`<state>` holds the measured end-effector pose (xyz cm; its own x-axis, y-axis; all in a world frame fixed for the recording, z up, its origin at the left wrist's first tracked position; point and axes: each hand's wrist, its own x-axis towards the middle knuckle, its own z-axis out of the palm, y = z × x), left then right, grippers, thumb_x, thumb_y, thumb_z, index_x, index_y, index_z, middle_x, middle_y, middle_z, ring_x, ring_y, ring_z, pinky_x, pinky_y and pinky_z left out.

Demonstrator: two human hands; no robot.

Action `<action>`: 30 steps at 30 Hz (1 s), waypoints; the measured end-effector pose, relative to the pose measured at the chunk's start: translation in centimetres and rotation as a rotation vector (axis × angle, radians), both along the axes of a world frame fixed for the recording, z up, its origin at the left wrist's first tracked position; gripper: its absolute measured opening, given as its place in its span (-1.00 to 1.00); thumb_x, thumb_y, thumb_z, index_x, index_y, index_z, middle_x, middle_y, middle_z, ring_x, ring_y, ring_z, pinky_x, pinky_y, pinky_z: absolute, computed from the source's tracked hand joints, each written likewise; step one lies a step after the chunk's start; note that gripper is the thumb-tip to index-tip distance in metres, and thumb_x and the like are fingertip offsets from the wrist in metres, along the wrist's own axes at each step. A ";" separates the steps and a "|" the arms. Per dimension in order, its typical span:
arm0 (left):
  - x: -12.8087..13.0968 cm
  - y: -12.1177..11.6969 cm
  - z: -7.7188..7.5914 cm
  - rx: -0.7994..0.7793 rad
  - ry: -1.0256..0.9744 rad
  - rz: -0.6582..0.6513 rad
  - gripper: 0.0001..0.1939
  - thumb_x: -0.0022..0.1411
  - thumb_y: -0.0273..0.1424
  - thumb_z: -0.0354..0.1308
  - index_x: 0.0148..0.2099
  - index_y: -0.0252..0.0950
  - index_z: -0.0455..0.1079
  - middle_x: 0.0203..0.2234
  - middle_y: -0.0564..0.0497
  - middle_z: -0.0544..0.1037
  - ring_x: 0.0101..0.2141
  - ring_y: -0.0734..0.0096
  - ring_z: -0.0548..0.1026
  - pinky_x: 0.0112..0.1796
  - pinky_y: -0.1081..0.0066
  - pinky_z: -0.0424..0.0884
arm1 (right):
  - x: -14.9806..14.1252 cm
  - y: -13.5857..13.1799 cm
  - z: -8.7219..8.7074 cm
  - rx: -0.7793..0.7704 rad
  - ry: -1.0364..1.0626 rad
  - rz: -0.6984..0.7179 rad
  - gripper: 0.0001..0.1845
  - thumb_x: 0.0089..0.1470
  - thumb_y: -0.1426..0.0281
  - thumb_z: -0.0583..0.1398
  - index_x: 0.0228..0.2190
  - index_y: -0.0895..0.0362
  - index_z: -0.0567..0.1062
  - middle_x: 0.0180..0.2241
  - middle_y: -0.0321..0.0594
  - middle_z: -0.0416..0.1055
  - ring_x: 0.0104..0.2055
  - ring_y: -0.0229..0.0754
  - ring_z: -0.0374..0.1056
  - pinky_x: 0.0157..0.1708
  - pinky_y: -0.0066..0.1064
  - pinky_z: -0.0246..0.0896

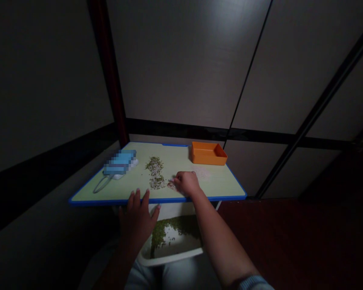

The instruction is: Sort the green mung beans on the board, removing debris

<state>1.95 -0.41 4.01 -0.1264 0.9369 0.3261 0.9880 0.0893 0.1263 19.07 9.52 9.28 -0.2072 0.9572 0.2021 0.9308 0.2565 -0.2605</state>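
My right hand (pixel 188 183) rests low over the front half of the pale green table (pixel 181 155), its fingers pinched together; whatever is between them is too small to make out. Beside its fingertips lies a little patch of reddish-brown bits (pixel 171 185). To the left, small green grains (pixel 155 165) are scattered in a loose strip, with paler bits among them. A faint spread of whitish grains (pixel 202 173) lies just right of the hand. My left hand (pixel 138 219) has its fingers spread at the table's blue front edge and holds nothing.
An orange open box (pixel 210 158) stands at the table's back right. On the left lies a blurred-out blue object (pixel 120 162) with a grey loop strap (pixel 102 185). Below the front edge, a white tray (pixel 175 259) contains many green grains. Panelled walls close in behind.
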 end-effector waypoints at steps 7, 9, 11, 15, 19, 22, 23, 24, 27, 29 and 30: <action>0.0 0.0 -0.1 0.008 -0.016 0.003 -0.40 0.26 -0.14 -0.16 0.28 -0.26 0.12 0.29 -0.23 0.11 0.30 0.00 0.00 0.13 -0.18 0.08 | 2.0 0.4 -0.3 -0.011 0.080 -0.034 -0.75 0.14 0.17 0.18 -0.32 0.03 0.57 -0.32 -0.23 0.57 -0.25 -0.24 0.41 -0.26 -0.46 0.05; 0.0 0.0 -0.1 0.005 -0.020 0.003 -0.40 0.26 -0.15 -0.16 0.28 -0.26 0.13 0.29 -0.23 0.11 0.30 -0.01 0.01 0.13 -0.19 0.07 | 2.5 0.6 -0.4 -0.011 0.134 -0.044 -0.74 0.16 0.17 0.16 -0.31 0.04 0.57 -0.32 -0.25 0.57 -0.27 -0.26 0.41 -0.32 -0.49 0.04; 0.0 0.0 0.0 0.005 -0.019 0.001 -0.40 0.26 -0.14 -0.16 0.27 -0.27 0.13 0.29 -0.24 0.12 0.29 -0.01 0.02 0.13 -0.19 0.07 | 2.8 0.9 -0.5 0.011 0.141 -0.103 -0.71 0.18 0.16 0.13 -0.30 0.05 0.57 -0.31 -0.23 0.57 -0.27 -0.25 0.42 -0.32 -0.47 0.04; 0.1 0.0 0.2 0.005 -0.013 -0.001 -0.40 0.26 -0.15 -0.15 0.27 -0.29 0.14 0.28 -0.25 0.12 0.29 -0.03 0.02 0.12 -0.18 0.09 | 2.3 1.2 -0.3 0.040 -0.003 -0.230 -0.68 0.20 0.16 0.10 -0.32 0.07 0.56 -0.30 -0.13 0.56 -0.22 -0.16 0.43 -0.15 -0.34 0.02; 0.1 0.0 0.1 0.006 -0.009 0.006 -0.40 0.26 -0.15 -0.15 0.27 -0.28 0.13 0.29 -0.24 0.11 0.29 -0.02 0.01 0.13 -0.18 0.07 | 0.6 1.2 -0.2 0.065 -0.104 -0.189 -0.64 0.21 0.14 0.07 -0.29 0.09 0.56 -0.28 -0.05 0.55 -0.19 -0.12 0.41 -0.09 -0.26 -0.03; 0.0 0.0 0.0 0.009 -0.007 -0.002 -0.40 0.26 -0.14 -0.16 0.28 -0.28 0.13 0.29 -0.24 0.11 0.30 -0.01 0.00 0.13 -0.18 0.06 | -0.6 1.2 -0.2 0.134 -0.158 -0.107 -0.65 0.20 0.14 0.08 -0.24 0.10 0.54 -0.23 -0.02 0.52 -0.12 -0.08 0.36 -0.08 -0.23 -0.06; 0.0 -0.1 0.0 0.007 -0.006 -0.005 -0.40 0.26 -0.14 -0.17 0.28 -0.28 0.12 0.30 -0.24 0.10 0.30 0.00 0.00 0.13 -0.19 0.06 | -0.8 1.3 -0.3 0.150 -0.173 -0.080 -0.66 0.21 0.16 0.07 -0.22 0.09 0.54 -0.22 -0.02 0.52 -0.10 -0.08 0.34 -0.07 -0.21 -0.07; 0.0 -0.1 0.1 0.004 -0.007 -0.006 -0.40 0.27 -0.14 -0.17 0.28 -0.28 0.12 0.30 -0.23 0.10 0.30 0.00 -0.01 0.13 -0.19 0.06 | -0.9 1.3 -0.4 0.160 -0.186 -0.054 -0.67 0.22 0.17 0.06 -0.21 0.09 0.53 -0.21 -0.03 0.51 -0.09 -0.07 0.32 -0.07 -0.21 -0.07; 0.0 -0.1 0.1 -0.006 -0.018 -0.003 -0.40 0.27 -0.15 -0.18 0.28 -0.27 0.11 0.30 -0.23 0.10 0.30 0.00 -0.01 0.13 -0.19 0.06 | -1.0 1.5 -0.7 0.173 -0.203 0.030 -0.68 0.24 0.20 0.04 -0.22 0.09 0.53 -0.21 -0.06 0.50 -0.08 -0.08 0.29 -0.08 -0.22 -0.08; 0.0 -0.1 0.1 -0.006 -0.026 -0.004 -0.40 0.27 -0.14 -0.18 0.28 -0.27 0.11 0.30 -0.22 0.10 0.30 0.00 -0.01 0.13 -0.18 0.07 | -0.7 1.5 -0.8 0.188 -0.203 0.091 -0.68 0.26 0.21 0.03 -0.24 0.08 0.52 -0.21 -0.09 0.49 -0.08 -0.09 0.28 -0.10 -0.24 -0.08; 0.0 -0.1 0.1 -0.004 -0.027 -0.007 -0.40 0.27 -0.14 -0.18 0.28 -0.27 0.11 0.30 -0.23 0.10 0.30 0.00 -0.01 0.13 -0.18 0.07 | -0.6 1.5 -0.8 0.192 -0.202 0.119 -0.68 0.26 0.21 0.02 -0.25 0.07 0.52 -0.22 -0.11 0.49 -0.08 -0.10 0.28 -0.11 -0.25 -0.09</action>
